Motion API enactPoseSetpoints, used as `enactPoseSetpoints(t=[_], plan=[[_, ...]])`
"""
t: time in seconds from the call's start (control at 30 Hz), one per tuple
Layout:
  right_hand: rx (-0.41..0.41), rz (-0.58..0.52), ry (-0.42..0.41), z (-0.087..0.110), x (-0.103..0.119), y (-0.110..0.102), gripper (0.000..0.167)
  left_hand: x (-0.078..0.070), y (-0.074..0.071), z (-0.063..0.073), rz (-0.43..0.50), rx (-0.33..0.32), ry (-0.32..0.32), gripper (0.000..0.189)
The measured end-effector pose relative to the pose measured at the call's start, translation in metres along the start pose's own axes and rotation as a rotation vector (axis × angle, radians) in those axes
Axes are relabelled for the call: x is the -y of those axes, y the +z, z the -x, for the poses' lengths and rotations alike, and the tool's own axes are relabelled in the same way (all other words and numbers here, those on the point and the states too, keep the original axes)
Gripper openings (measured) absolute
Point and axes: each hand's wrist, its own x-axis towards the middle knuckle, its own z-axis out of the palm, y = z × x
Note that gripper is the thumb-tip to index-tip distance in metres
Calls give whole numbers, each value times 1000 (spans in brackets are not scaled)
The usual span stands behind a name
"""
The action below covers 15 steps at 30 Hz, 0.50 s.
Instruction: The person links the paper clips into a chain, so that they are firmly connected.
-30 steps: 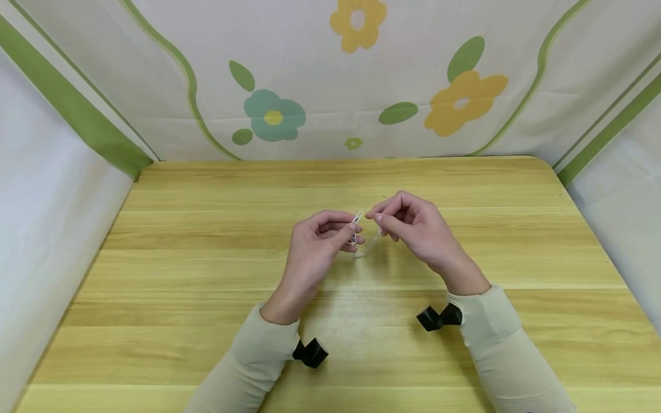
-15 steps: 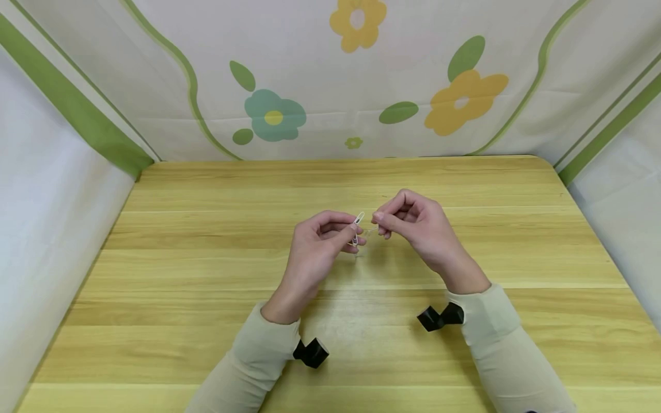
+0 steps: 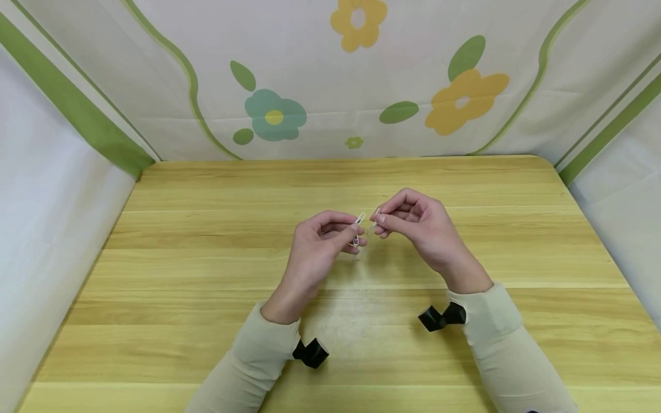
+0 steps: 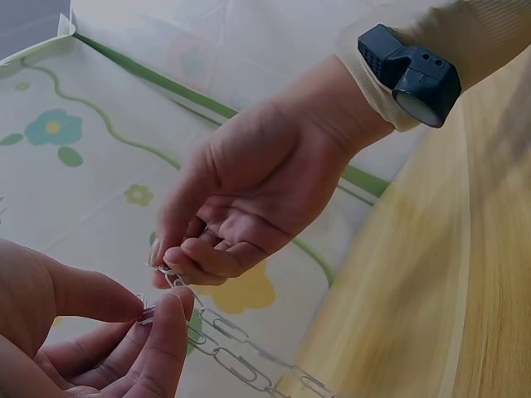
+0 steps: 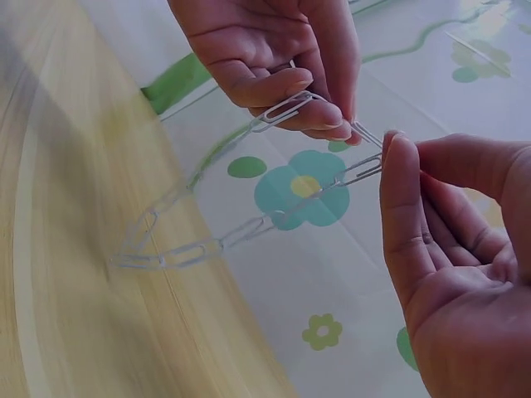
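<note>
Both hands work on a chain of white paper clips [image 5: 192,251], which hangs between them in a loop over the table. My left hand [image 3: 322,241] pinches one end between thumb and fingers, with a paper clip [image 3: 360,218] sticking up past the fingertips. Close by on the right, my right hand [image 3: 418,229] pinches a clip at the other end, and a small loop of it shows above the thumb. In the right wrist view, the two end clips come very near each other between the fingertips. Part of each held clip is hidden by the fingers.
Under the hands lies a wood-grain table [image 3: 206,275]. Behind it hangs a white cloth [image 3: 330,86] printed with flowers and green lines, and more white cloth stands at both sides. A small black camera [image 3: 312,353] sits on each sleeve cuff.
My right hand has shifted slightly right and away from the body, and a clip's end now shows above its fingertips. The left hand stays almost still.
</note>
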Motion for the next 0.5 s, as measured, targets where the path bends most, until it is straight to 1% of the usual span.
enactPoseSetpoints(t=[0.07, 0.27, 0.5], plan=[[-2, -6, -3, 0, 1, 0, 11, 0, 0, 0, 0, 1, 0, 12], [6, -12, -9, 0, 1, 0, 21, -1, 1, 1, -1, 1, 1, 14], [0, 57, -26, 0, 1, 1, 15, 0, 1, 0, 2, 19, -11, 19]])
